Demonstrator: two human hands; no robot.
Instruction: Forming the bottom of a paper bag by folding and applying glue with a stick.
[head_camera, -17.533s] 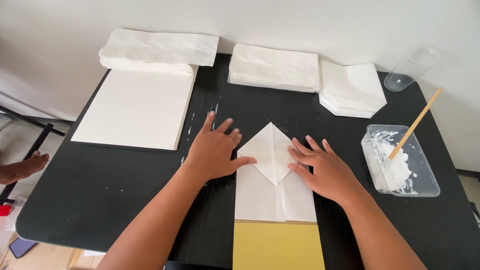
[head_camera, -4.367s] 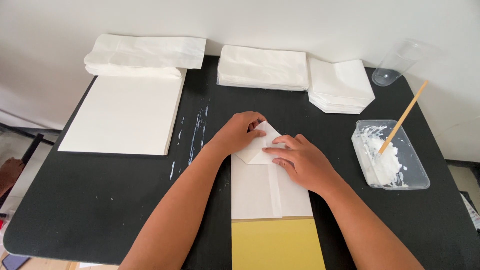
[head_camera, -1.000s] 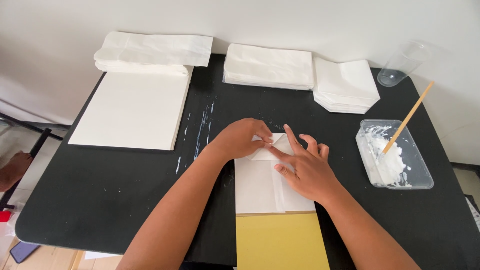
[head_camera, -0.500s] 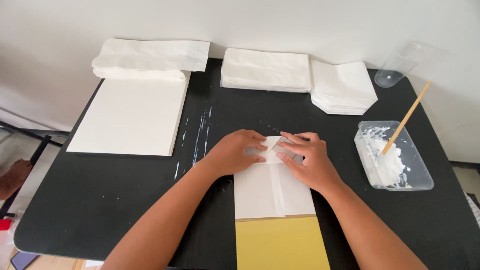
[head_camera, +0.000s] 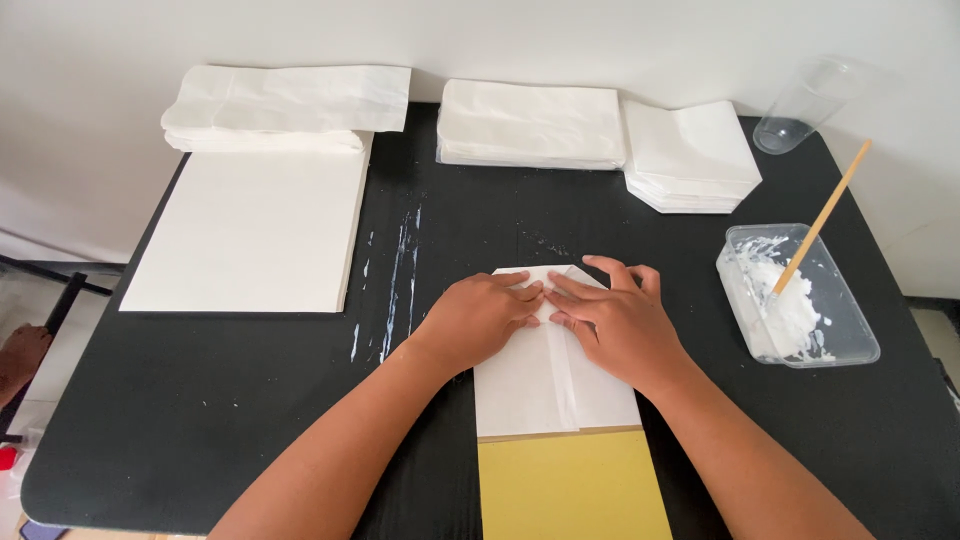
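Head view, looking straight down: both hands lie flat on the folded white paper piece, pressing its top end. The left hand has palm down and fingers spread loose, gripping nothing. The right hand does the same, its fingertips meeting the left's over the centre seam. The step in hand looks like creasing or sealing the folded flap at the top; what it seems to call for is firm, even pressure running outward from the seam, so the thin sheet lies smooth.

The paper sits mid-table on the matte black table, its lower edge against a mustard-yellow board (flat, stiff-looking, rectangular). Streaks of dried white paste mark the tabletop to the left. On the right, a clear plastic tub holds thick white paste with a wooden stick leaning in it. Behind: a wide flat stack of white sheets, finished white bags in soft piles, and a clear cup.
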